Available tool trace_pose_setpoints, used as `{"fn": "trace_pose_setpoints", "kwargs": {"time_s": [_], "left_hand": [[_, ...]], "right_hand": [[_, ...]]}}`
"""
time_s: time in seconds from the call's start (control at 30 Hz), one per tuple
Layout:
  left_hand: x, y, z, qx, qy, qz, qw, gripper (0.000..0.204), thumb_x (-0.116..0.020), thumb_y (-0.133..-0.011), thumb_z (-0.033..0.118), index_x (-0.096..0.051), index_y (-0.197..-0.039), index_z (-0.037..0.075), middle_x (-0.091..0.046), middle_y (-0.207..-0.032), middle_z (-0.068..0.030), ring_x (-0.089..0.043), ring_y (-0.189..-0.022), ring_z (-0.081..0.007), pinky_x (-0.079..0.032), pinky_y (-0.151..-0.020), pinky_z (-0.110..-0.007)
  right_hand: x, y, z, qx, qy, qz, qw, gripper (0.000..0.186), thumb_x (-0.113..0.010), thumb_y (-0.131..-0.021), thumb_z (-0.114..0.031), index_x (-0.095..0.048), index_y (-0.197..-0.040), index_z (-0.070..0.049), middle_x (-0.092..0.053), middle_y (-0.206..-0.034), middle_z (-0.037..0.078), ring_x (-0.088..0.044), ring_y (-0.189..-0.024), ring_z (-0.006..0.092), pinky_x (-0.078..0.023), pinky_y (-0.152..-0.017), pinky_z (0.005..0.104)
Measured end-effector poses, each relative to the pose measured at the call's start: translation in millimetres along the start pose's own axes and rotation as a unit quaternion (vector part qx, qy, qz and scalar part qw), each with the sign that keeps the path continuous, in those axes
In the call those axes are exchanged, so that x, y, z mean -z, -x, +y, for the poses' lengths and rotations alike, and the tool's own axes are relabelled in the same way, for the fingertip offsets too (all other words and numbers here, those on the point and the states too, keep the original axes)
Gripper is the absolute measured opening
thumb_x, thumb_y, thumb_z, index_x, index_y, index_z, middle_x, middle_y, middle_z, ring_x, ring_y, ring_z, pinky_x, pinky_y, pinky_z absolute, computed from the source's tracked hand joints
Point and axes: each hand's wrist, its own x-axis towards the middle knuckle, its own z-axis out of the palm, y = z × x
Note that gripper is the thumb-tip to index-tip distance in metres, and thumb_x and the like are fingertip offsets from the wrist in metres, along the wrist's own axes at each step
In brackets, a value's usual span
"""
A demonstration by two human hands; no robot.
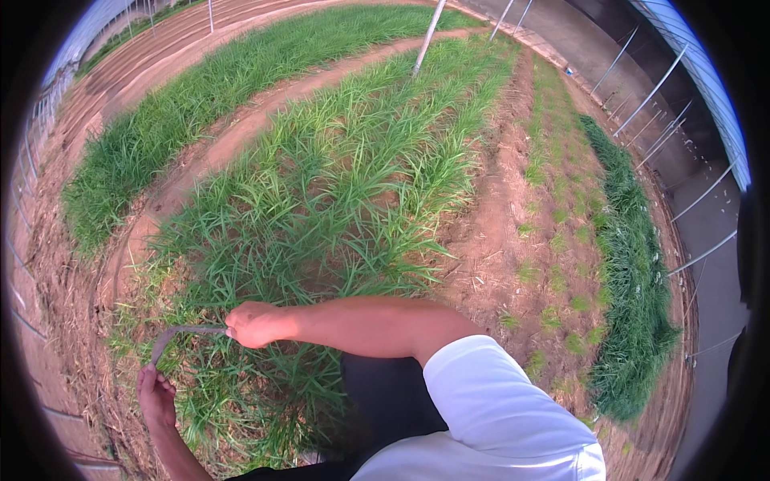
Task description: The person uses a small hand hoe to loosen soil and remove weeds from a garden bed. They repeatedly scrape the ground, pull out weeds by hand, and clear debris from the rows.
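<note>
I am holding a curved sickle [180,333] low over the long green grass [321,216] at the near end of the bed, my right hand [253,323] reaching across with its fingers closing tightly round the handle. My left hand [156,395] is sitting just below the blade's bent tip, fingers curling at the grass stems, though I cannot tell whether they are gripping any. Bare reddish soil [489,240] is running alongside, with thin metal poles [429,36] standing beyond.

Dense grass clumps [321,200] around; bare soil strip [489,232] rightward.
</note>
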Motion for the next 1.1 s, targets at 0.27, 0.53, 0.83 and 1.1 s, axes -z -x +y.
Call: {"fn": "trace_pose_setpoints", "kwargs": {"time_s": [0.27,0.53,0.83,1.1], "left_hand": [[-6.6,4.3,4.9,-0.019,-0.015,0.003,1.0,0.014,-0.067,-0.1,0.022,-0.058,-0.091,0.015,-0.057,-0.072,0.0021,-0.052,-0.055,-0.0082,-0.043,-0.047,-0.023],[63.8,30.7,9.1,0.028,-0.311,0.039,0.949,0.019,-0.064,-0.099,0.019,-0.057,-0.085,0.009,-0.059,-0.066,-0.0009,-0.052,-0.047,-0.0086,-0.04,-0.037,-0.024],[167.4,113.3,7.3,0.138,-0.608,0.092,0.777,0.012,-0.064,-0.096,0.014,-0.057,-0.092,0.005,-0.061,-0.077,-0.0067,-0.056,-0.061,-0.0153,-0.045,-0.053,-0.029],[170.3,128.2,7.9,0.109,-0.695,0.082,0.705,0.014,-0.063,-0.097,0.016,-0.06,-0.101,0.003,-0.064,-0.088,-0.0109,-0.06,-0.075,-0.0205,-0.047,-0.065,-0.032]], "right_hand": [[-4.1,-6.7,6.7,0.012,0.036,0.045,0.998,0.031,-0.052,-0.105,-0.026,-0.069,-0.104,0.0,-0.07,-0.095,0.019,-0.068,-0.089,0.0396,-0.052,-0.082,0.0498],[-8.2,-25.2,17.3,-0.039,0.011,0.018,0.999,0.03,-0.053,-0.104,-0.027,-0.071,-0.105,-0.003,-0.07,-0.098,0.02,-0.067,-0.092,0.0399,-0.052,-0.082,0.0501],[-20.0,-50.0,26.9,-0.007,0.006,-0.019,1.0,0.033,-0.052,-0.105,-0.029,-0.07,-0.103,-0.001,-0.07,-0.095,0.02,-0.067,-0.087,0.0398,-0.053,-0.079,0.0512],[-18.2,-31.6,2.2,-0.024,0.006,0.003,1.0,0.035,-0.053,-0.105,-0.031,-0.071,-0.103,0.0,-0.071,-0.095,0.019,-0.068,-0.086,0.039,-0.055,-0.078,0.0505]]}}
